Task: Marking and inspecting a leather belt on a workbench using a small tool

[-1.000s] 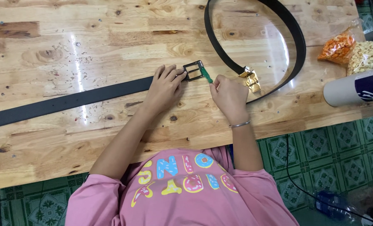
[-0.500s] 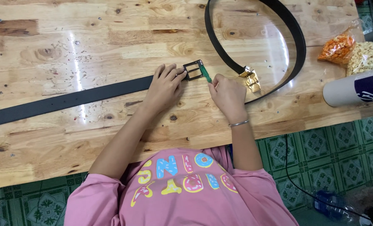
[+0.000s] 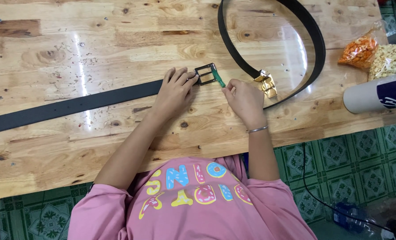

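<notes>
Glossy wooden table, green-tiled floor

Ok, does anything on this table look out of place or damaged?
Nothing looks spilled or broken. The table has dark knots and small specks. Two snack bags and a white tube crowd the right edge; the tube overhangs it. Both belts lie flat.

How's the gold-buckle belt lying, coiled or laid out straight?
Coiled. The black belt with the gold buckle curves in a loop on the wooden table, its strap arcing round to the buckle. Neither hand touches it.
</notes>
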